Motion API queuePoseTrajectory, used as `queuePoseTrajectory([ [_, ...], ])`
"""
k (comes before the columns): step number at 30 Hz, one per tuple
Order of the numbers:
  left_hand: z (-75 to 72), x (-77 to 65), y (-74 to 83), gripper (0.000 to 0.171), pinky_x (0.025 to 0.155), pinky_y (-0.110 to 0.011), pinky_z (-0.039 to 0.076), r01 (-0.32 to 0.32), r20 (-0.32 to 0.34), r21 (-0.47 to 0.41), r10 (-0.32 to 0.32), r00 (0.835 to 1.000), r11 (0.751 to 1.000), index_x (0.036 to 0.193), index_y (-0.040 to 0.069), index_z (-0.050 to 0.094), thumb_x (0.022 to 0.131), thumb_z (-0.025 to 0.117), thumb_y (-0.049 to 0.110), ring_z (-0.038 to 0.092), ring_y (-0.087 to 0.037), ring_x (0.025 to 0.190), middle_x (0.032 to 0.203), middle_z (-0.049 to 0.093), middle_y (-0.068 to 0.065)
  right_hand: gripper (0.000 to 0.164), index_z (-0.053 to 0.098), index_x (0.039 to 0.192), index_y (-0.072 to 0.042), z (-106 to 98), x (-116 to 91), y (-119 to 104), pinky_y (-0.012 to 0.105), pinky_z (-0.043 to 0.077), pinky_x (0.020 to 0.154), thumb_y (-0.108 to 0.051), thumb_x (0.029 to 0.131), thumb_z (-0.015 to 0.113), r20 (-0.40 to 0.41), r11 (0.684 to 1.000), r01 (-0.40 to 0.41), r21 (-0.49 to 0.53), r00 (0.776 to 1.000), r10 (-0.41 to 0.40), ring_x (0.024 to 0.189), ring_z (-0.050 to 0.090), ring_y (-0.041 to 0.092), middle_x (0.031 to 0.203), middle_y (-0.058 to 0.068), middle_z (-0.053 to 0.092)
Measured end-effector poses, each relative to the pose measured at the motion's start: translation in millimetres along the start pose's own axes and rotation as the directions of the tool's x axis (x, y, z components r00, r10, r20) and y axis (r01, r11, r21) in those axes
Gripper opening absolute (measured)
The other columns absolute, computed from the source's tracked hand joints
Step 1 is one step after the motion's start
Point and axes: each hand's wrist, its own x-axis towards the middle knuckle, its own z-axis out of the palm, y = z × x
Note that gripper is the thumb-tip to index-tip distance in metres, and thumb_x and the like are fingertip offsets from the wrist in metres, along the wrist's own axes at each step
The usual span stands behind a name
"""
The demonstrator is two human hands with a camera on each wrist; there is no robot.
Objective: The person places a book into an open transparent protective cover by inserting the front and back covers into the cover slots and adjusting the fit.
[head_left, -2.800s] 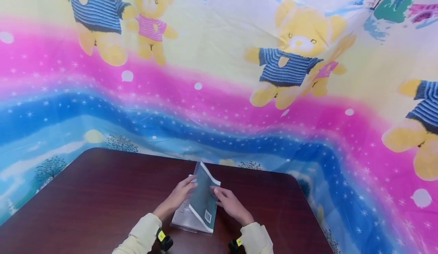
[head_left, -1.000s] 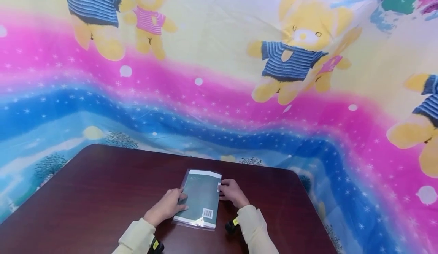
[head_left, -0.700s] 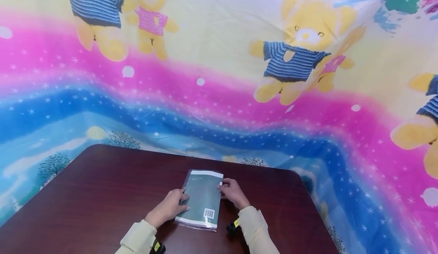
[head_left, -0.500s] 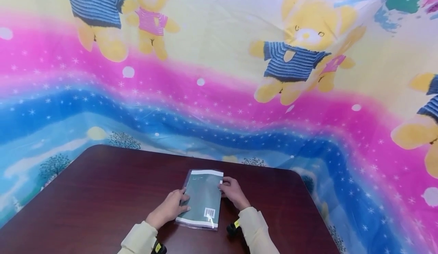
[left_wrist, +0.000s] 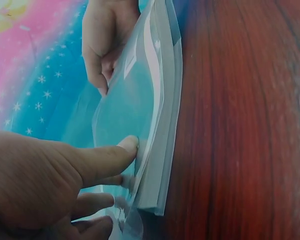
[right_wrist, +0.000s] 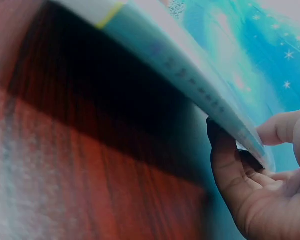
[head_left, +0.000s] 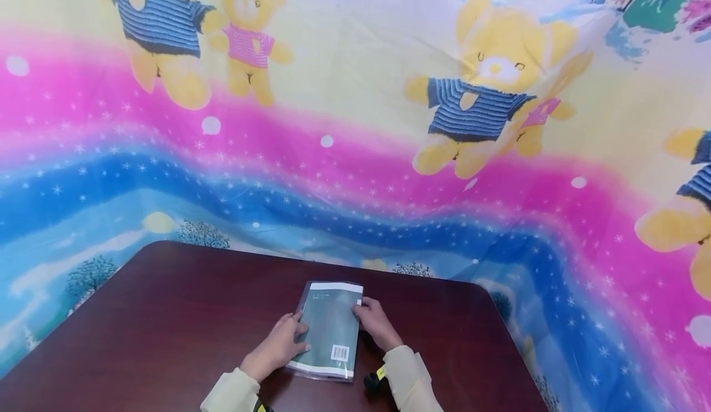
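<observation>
A book (head_left: 328, 329) with a grey-green back cover, white bands and a barcode lies closed in a clear plastic book cover (left_wrist: 165, 150) in the middle of the head view. My left hand (head_left: 280, 343) holds its left edge, the thumb (left_wrist: 115, 157) flat on the green face and the other fingers bent at the clear plastic. At the opposite edge, along the spine (right_wrist: 190, 82), my right hand (head_left: 376, 322) pinches the book with thumb on top and fingers underneath. In the right wrist view that spine side stands raised over the table, with a dark shadow below.
The dark red-brown wooden table (head_left: 183, 313) has rounded far corners. Behind it and along its right side hangs a printed cloth (head_left: 355, 91) with teddy bears and snowflakes. A black wrist device (head_left: 373, 381) sits under the right forearm.
Earlier the green cover stood swung up, showing a page beneath; it has since come down and the book is closed. In the last second both hands stay at its edges, nearly still.
</observation>
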Motion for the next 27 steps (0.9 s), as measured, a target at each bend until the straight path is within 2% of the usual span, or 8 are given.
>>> queuePoseTrajectory([
  [5,3.2,0.0,2.1,0.039,0.115,-0.064,0.032,-0.038,-0.025,0.027,0.039,0.999,0.999,0.115,-0.015,0.069,0.084,0.081,0.006,0.032,-0.053,0.144,0.148,0.046,-0.034,0.043,0.047,0.14,0.011,0.9,-0.1,5.4,0.046,0.059,0.088,-0.017,0.108,0.046,0.009,1.0,0.017,0.013,1.0,-0.017,0.11,0.065,0.028,0.125,0.023,0.062],
  [13,8.4,-2.0,3.7,0.04,0.113,-0.067,0.032,-0.041,-0.007,-0.017,0.041,0.999,0.999,0.116,-0.015,0.068,0.083,0.081,0.004,0.035,-0.055,0.142,0.147,0.05,-0.031,0.042,0.043,0.143,0.007,4.4,-3.2,9.0,0.049,0.053,0.099,-0.019,0.11,0.04,0.002,0.999,0.039,-0.006,0.999,-0.039,0.119,0.059,0.029,0.131,0.022,0.057],
  [22,9.6,-7.8,6.0,0.037,0.11,-0.066,0.037,-0.098,-0.047,-0.056,0.096,0.994,0.994,0.117,-0.013,0.069,0.084,0.079,0.001,0.045,-0.053,0.135,0.144,0.053,-0.029,0.039,0.046,0.139,0.008,7.4,-3.9,5.8,0.038,0.051,0.087,-0.017,0.111,0.036,-0.001,0.993,0.106,0.055,0.994,-0.106,0.104,0.06,0.023,0.118,0.019,0.061],
  [27,7.4,-8.5,9.4,0.033,0.109,-0.065,0.039,-0.14,-0.072,-0.037,0.137,0.988,0.989,0.117,-0.011,0.07,0.086,0.077,0.0,0.047,-0.051,0.135,0.142,0.056,-0.028,0.039,0.045,0.138,0.009,7.5,-0.2,-1.1,0.035,0.053,0.081,-0.017,0.11,0.035,-0.026,0.988,0.115,0.108,0.993,-0.113,0.097,0.061,0.019,0.114,0.018,0.061],
])
